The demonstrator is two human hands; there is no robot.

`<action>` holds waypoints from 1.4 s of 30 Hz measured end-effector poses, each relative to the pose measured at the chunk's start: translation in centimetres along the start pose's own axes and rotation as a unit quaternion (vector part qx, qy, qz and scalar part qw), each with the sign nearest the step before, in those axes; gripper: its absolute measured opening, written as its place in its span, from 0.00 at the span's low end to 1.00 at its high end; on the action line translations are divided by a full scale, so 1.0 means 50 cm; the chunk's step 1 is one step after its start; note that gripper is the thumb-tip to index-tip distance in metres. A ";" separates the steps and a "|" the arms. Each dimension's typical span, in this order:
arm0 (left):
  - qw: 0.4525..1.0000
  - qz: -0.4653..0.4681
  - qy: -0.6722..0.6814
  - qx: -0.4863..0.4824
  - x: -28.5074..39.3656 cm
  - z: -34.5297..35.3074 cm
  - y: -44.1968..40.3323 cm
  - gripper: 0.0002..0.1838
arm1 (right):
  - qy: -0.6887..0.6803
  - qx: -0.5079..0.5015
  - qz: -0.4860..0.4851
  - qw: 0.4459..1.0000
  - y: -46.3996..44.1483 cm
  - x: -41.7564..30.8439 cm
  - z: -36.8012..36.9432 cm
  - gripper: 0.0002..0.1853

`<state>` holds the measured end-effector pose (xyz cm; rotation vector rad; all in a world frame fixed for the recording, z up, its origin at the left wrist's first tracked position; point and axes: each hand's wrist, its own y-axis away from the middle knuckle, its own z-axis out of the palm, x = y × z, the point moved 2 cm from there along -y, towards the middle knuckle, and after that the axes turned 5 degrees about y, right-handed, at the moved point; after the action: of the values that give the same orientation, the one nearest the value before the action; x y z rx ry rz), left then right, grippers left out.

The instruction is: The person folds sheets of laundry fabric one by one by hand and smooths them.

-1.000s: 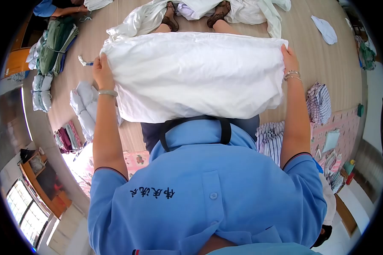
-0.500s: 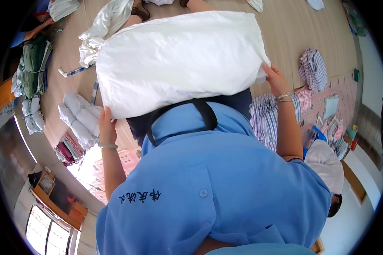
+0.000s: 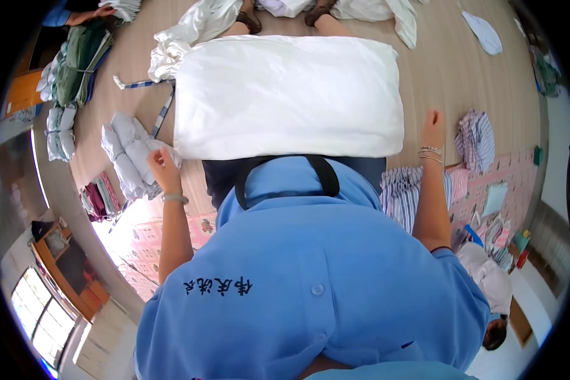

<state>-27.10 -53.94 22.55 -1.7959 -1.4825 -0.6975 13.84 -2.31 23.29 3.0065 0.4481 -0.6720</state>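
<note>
A folded white cloth [image 3: 288,98] lies flat across the dark-trousered lap, with its edges fairly straight. My left hand [image 3: 164,166] is raised just off its lower left corner, fingers loosely curled and apart, holding nothing. To the right of the cloth, separated from it by a gap, my right hand [image 3: 433,128] is closed with its fingers bunched together and nothing visible in them. Neither hand touches the white cloth. Crumpled white fabric [image 3: 170,58] meets its upper left corner. Grey-white bundles [image 3: 128,155] lie beside and beneath my left hand.
Striped folded clothes [image 3: 475,140] and more striped fabric [image 3: 402,196] lie right. Blue-striped strips [image 3: 163,113] are left of the cloth. Green bundles [image 3: 79,63] stand far left. Another person's hand [image 3: 101,12] touches fabric at upper left; a person in white [image 3: 486,269] is at lower right.
Both hands have let go of the white cloth and moved outward from it. The cloth, earlier held stretched and tilted, now lies level and looks narrower. The camera view has also shifted.
</note>
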 end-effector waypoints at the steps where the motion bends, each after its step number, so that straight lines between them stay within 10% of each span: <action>1: 0.990 -0.095 0.064 -0.086 0.019 -0.013 0.021 0.18 | -0.043 0.014 -0.059 0.997 -0.018 -0.084 -0.042 0.14; 2: 0.959 -0.187 0.127 -0.172 0.081 -0.022 0.051 0.22 | -0.063 0.018 -0.138 0.988 -0.027 -0.194 -0.045 0.12; 3: 0.764 -0.446 0.230 -0.406 0.227 -0.005 0.118 0.29 | -0.074 0.006 -0.435 0.897 -0.036 -0.380 0.000 0.12; 4: 0.701 -0.504 0.287 -0.415 0.218 0.021 0.139 0.32 | -0.065 0.001 -0.508 0.859 -0.037 -0.465 0.046 0.13; 8: 0.668 -0.537 0.299 -0.419 0.257 0.076 0.149 0.31 | 0.112 -0.138 -0.514 0.839 -0.113 -0.601 0.266 0.28; 10: 0.682 -0.502 0.269 -0.458 0.242 0.072 0.141 0.30 | 0.215 -0.479 -0.358 0.772 -0.144 -0.648 0.297 0.39; 13: 0.686 -0.501 0.368 -0.378 0.272 0.052 0.126 0.25 | 0.202 -0.539 -0.365 0.732 -0.178 -0.693 0.280 0.43; 15: 0.663 -0.497 0.375 -0.416 0.279 0.056 0.107 0.26 | 0.151 -0.518 -0.361 0.760 -0.181 -0.696 0.276 0.38; 17: 0.527 -0.536 0.567 -0.338 0.315 0.076 0.115 0.26 | -0.201 -0.582 -0.195 0.763 -0.196 -0.711 0.249 0.29; 19: 0.607 -0.422 0.509 -0.441 0.365 0.177 0.111 0.27 | -0.378 -0.593 -0.025 0.711 -0.218 -0.755 0.159 0.18; 22: 0.688 -0.324 0.553 -0.340 0.451 0.203 -0.036 0.24 | -0.386 -0.432 -0.144 0.802 -0.282 -0.727 0.091 0.26; 24: 0.690 -0.204 0.573 -0.393 0.505 0.182 -0.182 0.20 | -0.567 -0.399 -0.193 0.694 -0.381 -0.749 -0.025 0.18; 28: 0.653 -0.078 0.582 -0.478 0.665 0.190 -0.410 0.18 | -0.545 -0.418 -0.227 0.691 -0.400 -0.805 -0.159 0.13; 30: 0.732 0.045 0.538 -0.416 0.735 0.173 -0.443 0.28 | -0.577 -0.331 -0.289 0.689 -0.407 -0.811 -0.216 0.13; 38: 0.911 -0.037 0.344 -0.225 0.502 0.141 -0.194 0.20 | -0.506 -0.381 -0.140 0.761 -0.204 -0.528 -0.076 0.15; 42: 0.882 -0.183 0.194 -0.389 0.332 0.113 -0.016 0.21 | -0.364 -0.429 -0.001 0.826 0.052 -0.300 0.058 0.14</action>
<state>-24.68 -39.37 32.02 -1.7428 -1.3585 -1.9454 0.41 -9.13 26.88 1.7407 0.5067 -1.1437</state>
